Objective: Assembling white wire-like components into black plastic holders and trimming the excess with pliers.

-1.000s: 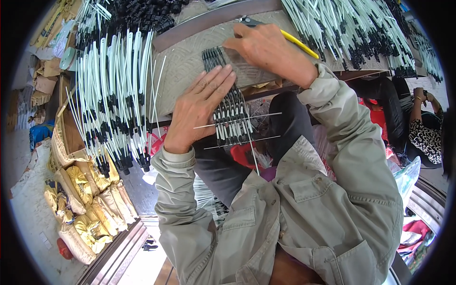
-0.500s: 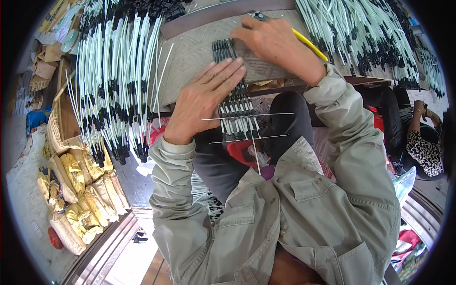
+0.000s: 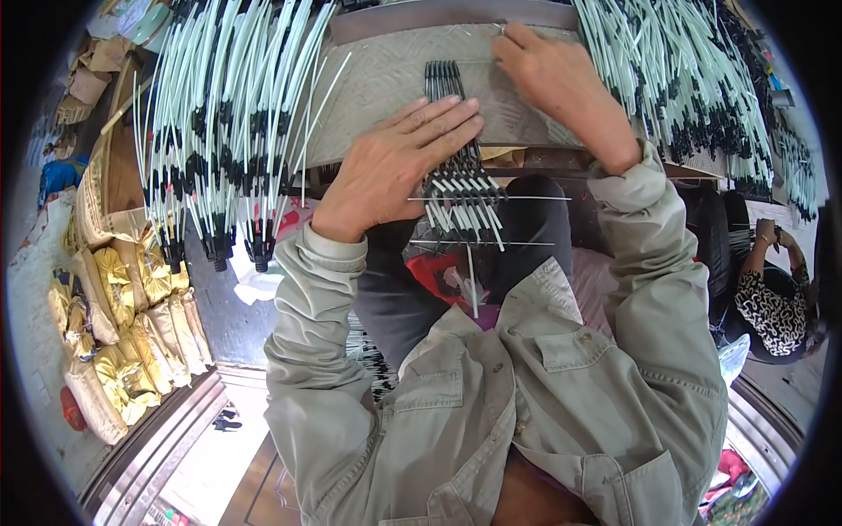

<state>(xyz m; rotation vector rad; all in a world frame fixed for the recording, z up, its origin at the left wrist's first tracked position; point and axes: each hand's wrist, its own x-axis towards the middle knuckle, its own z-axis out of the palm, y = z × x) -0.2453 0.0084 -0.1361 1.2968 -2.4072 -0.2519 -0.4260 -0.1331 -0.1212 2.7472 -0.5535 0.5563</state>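
My left hand point(image 3: 390, 167) lies flat with its fingers stretched over a row of narrow black-and-white strips point(image 3: 460, 188), pressing them against the table edge. The strips' black ends point(image 3: 442, 79) stick out beyond my fingertips. Thin white rods cross the near part of the row, one of them a crosswise rod point(image 3: 535, 199) reaching out to the right. A single white stick point(image 3: 473, 280) hangs toward my lap. My right hand point(image 3: 557, 79) is over the far right of the table, its fingers curled and brought together near the back ledge. What they hold, if anything, is too small to make out.
Bundles of pale rods with black ends hang over the table point(image 3: 377, 74) on both sides: a left bundle point(image 3: 224, 105) and a right bundle point(image 3: 675, 96). A raised ledge point(image 3: 421, 19) runs along the back. Yellow-wrapped packages point(image 3: 132, 333) lie at left. Another person point(image 3: 772, 289) sits far right.
The yellow-handled tool by my right hand is no longer in view. That hand has moved toward the back ledge. My left hand stays flat on the strips; the whole view has shifted a little.
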